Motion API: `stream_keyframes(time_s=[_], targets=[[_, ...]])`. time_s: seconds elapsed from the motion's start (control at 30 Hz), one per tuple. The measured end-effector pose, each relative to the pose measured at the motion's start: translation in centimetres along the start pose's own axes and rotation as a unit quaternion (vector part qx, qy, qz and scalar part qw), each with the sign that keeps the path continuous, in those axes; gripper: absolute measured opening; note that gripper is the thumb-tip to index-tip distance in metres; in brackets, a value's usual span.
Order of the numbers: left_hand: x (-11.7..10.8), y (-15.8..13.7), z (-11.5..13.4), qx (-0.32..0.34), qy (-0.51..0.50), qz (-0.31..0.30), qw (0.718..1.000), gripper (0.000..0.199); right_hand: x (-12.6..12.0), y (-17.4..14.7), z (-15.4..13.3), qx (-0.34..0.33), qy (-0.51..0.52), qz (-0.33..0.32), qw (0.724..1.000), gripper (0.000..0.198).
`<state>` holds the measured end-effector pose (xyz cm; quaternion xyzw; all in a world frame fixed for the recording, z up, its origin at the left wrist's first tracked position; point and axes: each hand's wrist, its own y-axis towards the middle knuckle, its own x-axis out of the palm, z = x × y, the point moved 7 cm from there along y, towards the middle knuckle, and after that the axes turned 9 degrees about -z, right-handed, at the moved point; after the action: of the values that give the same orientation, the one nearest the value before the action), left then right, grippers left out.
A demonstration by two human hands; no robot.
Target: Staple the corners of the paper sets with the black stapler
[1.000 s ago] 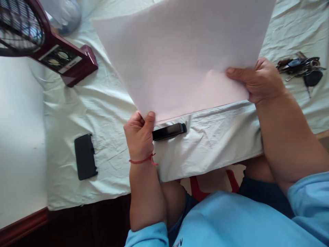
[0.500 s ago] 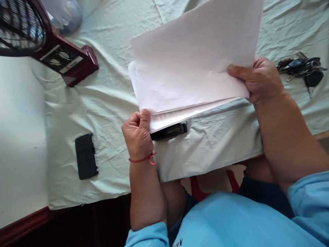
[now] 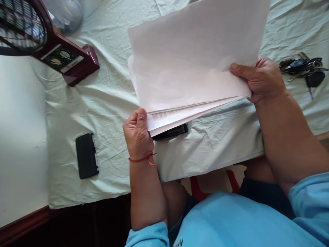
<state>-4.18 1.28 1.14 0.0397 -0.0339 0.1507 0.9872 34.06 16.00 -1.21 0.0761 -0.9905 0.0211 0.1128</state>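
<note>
Several sheets of white paper (image 3: 195, 58) are held up above the cloth between my two hands. My left hand (image 3: 138, 132) pinches their near left corner, thumb on top. At the right edge, my right hand (image 3: 264, 80) grips them with the thumb lying across the top sheet. That top sheet's upper face looks blank. Lines of print show on a lower sheet where the near edges fan apart. Partly hidden beneath the papers lies a black object (image 3: 172, 132), perhaps a stapler; I cannot tell for sure.
A pale green cloth (image 3: 110, 92) covers the table. A black phone-like case (image 3: 86, 156) lies at the left, and a bunch of keys (image 3: 307, 68) at the right. Towards the upper left are a dark red stand (image 3: 79, 65) with a black mesh part and a clear plastic bag (image 3: 68, 17).
The papers have shifted slightly, their far left corner moving up. Their near edges are fanned a little wider, and they cover more of the black object. Both hands keep their hold.
</note>
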Motion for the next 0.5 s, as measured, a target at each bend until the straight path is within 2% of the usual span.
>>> stream_keyframes(time_s=[0.13, 0.33, 0.5], targets=[[-0.2, 0.0, 0.2, 0.004, -0.022, 0.014, 1.000, 0.055, 0.8, -0.5, -0.3, 0.007, -0.009, -0.012, 1.000, 0.071], [-1.4, -0.1, 0.0, 0.014, 0.010, 0.066, 0.998, 0.067, 1.5, -0.7, 0.0, 0.006, -0.011, -0.047, 0.999, 0.073], [-0.4, -0.1, 0.0, 0.004, -0.012, 0.029, 0.999, 0.055, 1.2, -0.8, -0.3, 0.002, -0.016, -0.042, 0.999, 0.074]])
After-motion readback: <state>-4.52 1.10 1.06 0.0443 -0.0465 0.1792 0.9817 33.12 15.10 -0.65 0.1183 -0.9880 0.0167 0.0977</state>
